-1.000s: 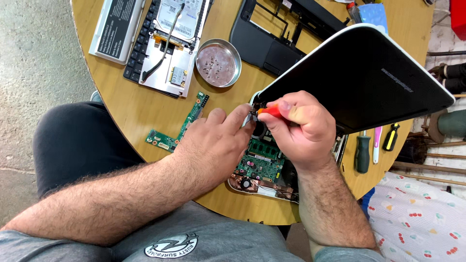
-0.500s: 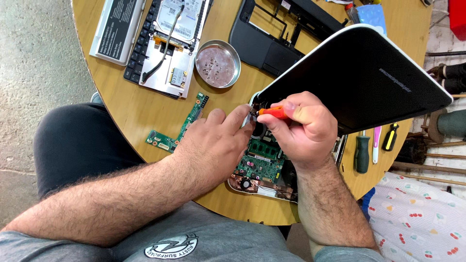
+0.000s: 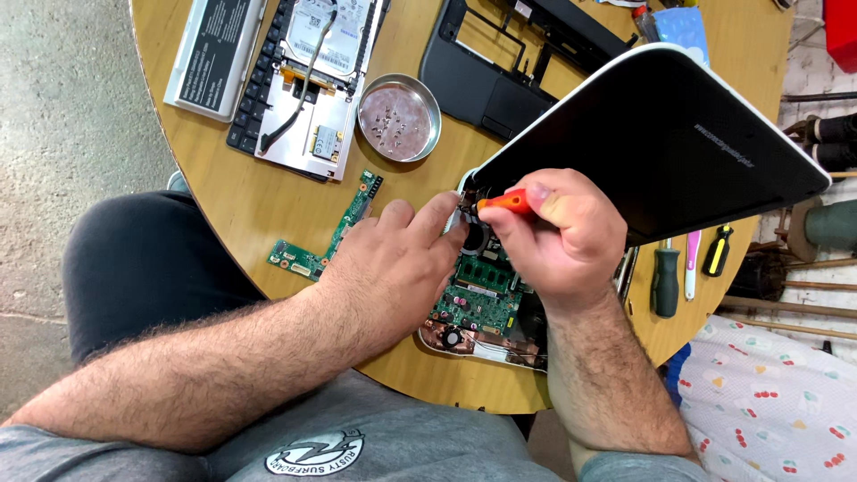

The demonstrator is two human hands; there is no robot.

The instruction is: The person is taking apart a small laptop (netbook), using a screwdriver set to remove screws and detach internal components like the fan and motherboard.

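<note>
Right hand [image 3: 558, 236] gripping orange screwdriver [image 3: 504, 202], tip at laptop base [image 3: 478, 308] near hinge. Left hand [image 3: 393, 268] flat on mainboard, holding nothing. Round metal dish [image 3: 399, 118] on counter [image 3: 250, 214] holds small screws.

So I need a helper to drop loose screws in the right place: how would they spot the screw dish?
Start at the round wooden table. Near its middle, between the white keyboard tray and the black laptop frame, sits the screw dish. It is the only round, shiny metal thing there, with small screws inside.
</note>
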